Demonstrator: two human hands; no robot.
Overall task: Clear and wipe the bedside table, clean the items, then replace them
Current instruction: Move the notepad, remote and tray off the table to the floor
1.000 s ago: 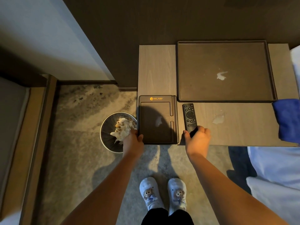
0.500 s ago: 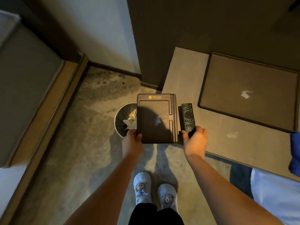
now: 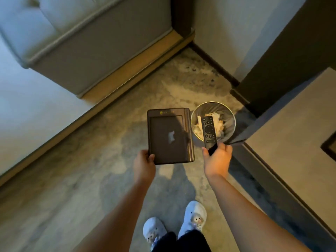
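My left hand (image 3: 144, 164) grips the near left corner of a dark brown notepad holder (image 3: 170, 136) with a gold logo at its top and a pale glare spot in its middle. It hangs level above the carpet. My right hand (image 3: 217, 158) holds the near end of a black remote control (image 3: 209, 130), which points away over the waste bin. The bedside table (image 3: 291, 135) is at the right edge, with a corner of its dark tray (image 3: 330, 146) just showing.
A round waste bin (image 3: 213, 106) holding crumpled white tissue stands on the carpet beside the table's corner. A grey upholstered bed base (image 3: 87, 57) with a wooden plinth runs across the upper left. My white slippers (image 3: 192, 218) are below.
Both hands have lifted the notepad holder and the remote off the table and carried them left. My view has swung left, so the table has slid to the right edge and the bed base has appeared.
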